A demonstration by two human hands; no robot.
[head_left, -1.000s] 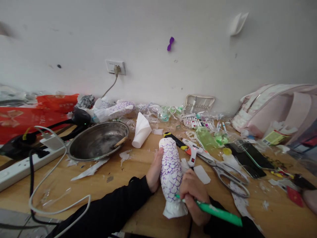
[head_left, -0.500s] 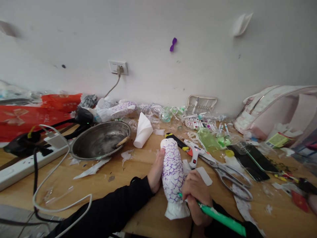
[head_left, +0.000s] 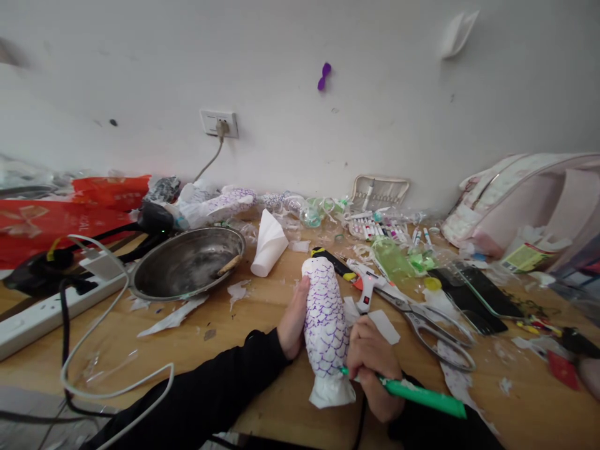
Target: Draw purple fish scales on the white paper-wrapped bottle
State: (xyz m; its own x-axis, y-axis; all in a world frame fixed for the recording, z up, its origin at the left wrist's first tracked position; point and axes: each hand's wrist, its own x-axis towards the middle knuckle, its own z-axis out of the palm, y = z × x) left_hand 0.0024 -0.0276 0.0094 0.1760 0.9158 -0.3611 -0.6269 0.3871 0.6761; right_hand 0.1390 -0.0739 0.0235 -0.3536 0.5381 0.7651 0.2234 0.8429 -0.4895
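My left hand [head_left: 293, 319] is wrapped around the left side of a white paper-covered bottle [head_left: 324, 319] that lies on the wooden table [head_left: 244, 337]. Purple scale lines cover most of the bottle. My right hand [head_left: 375, 365] is closed on a green marker [head_left: 419, 397], and its tip touches the bottle's lower right side. Both sleeves are black.
A metal bowl [head_left: 187, 264] sits to the left, a white paper cone [head_left: 268, 244] behind the bottle. A glue gun [head_left: 368, 289], scissors [head_left: 431, 325], marker pens [head_left: 375, 230] and phones [head_left: 473, 294] lie to the right. A power strip [head_left: 42, 309] with cables lies at the left, a pink bag [head_left: 525, 200] at the right.
The marker tip has shifted slightly along the lower part of the bottle. The view wobbled a little. Both hands keep their hold.
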